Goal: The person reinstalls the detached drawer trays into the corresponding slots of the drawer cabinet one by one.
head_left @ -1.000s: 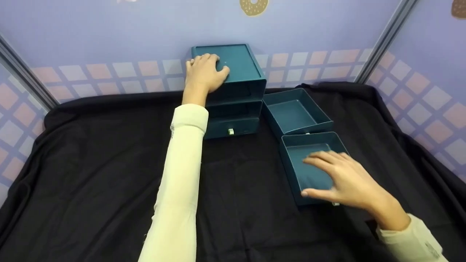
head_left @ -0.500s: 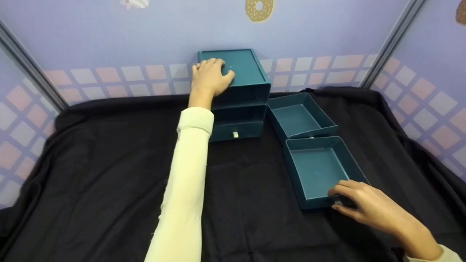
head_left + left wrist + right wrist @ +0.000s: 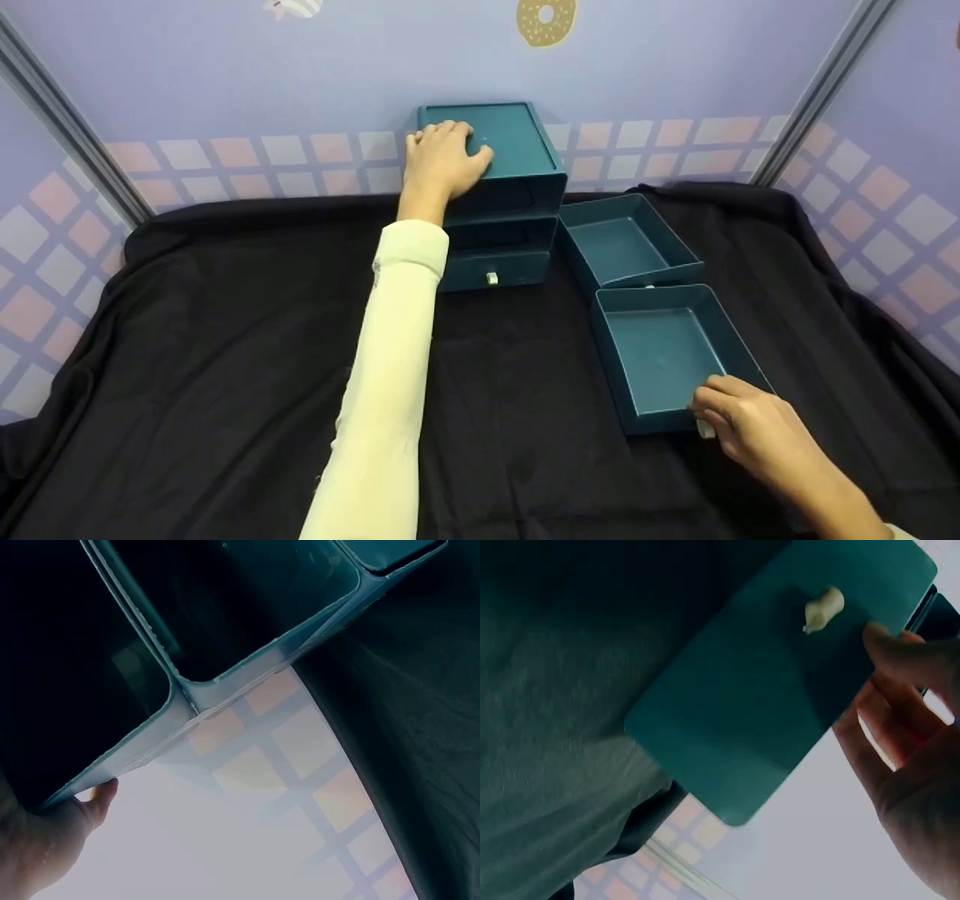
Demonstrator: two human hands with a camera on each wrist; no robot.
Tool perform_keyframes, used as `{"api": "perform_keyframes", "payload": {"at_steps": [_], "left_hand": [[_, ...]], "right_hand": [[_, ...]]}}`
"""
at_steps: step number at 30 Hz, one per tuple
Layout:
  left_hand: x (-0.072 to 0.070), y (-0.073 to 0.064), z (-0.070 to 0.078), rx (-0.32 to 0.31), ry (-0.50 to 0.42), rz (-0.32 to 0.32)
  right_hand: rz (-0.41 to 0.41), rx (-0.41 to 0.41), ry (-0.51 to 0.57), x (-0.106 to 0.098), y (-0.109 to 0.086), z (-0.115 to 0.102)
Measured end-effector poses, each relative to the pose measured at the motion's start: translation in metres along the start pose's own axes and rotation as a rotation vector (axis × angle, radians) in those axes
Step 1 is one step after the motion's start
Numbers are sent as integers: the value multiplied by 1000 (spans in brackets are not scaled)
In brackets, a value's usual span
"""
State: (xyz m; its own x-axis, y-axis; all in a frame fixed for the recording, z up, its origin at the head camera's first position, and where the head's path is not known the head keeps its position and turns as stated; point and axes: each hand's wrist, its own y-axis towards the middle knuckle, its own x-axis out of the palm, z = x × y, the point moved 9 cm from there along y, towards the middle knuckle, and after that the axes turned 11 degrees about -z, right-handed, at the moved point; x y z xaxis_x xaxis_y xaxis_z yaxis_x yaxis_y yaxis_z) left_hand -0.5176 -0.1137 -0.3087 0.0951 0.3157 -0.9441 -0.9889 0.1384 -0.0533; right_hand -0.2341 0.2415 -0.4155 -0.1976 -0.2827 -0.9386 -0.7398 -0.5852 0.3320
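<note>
My left hand (image 3: 442, 161) rests on the top of a teal drawer cabinet (image 3: 517, 142) at its left side; in the left wrist view a fingertip (image 3: 103, 799) shows beside the cabinet's side edge. The upper two slots are without drawers, and the bottom drawer (image 3: 517, 271) is in place. My right hand (image 3: 750, 424) pinches the front wall of the nearer loose teal drawer (image 3: 660, 360), thumb outside and fingers at the inner side. Beside the thumb, the right wrist view shows the drawer's pale knob (image 3: 824, 610).
A second loose drawer (image 3: 619, 240) lies between the cabinet and the nearer drawer, at the nearer one's back edge. Black cloth (image 3: 225, 337) covers the table. A patterned lilac wall (image 3: 337, 82) stands right behind the cabinet, with side walls left and right.
My right hand has moved from over the nearer drawer down to its front wall and closed around it. My left hand stays on the cabinet; the head view has shifted slightly.
</note>
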Motion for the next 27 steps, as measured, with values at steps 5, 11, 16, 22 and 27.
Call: {"api": "perform_keyframes", "payload": {"at_steps": [5,11,16,22,27], "left_hand": [[-1,1,2,-16,15,-5],[-1,2,2,-23,19,-1],[-2,2,1,-26,22,18],[-7,1,-1,-32,43,55],[-2,2,4,-9,43,52]], "right_hand": [[8,65,52,1,1,1],[52,102,90,1,-2,5],[93,73,129,1,-5,8],[41,-32,84,2,0,3],[18,-81,41,5,-6,1]]}}
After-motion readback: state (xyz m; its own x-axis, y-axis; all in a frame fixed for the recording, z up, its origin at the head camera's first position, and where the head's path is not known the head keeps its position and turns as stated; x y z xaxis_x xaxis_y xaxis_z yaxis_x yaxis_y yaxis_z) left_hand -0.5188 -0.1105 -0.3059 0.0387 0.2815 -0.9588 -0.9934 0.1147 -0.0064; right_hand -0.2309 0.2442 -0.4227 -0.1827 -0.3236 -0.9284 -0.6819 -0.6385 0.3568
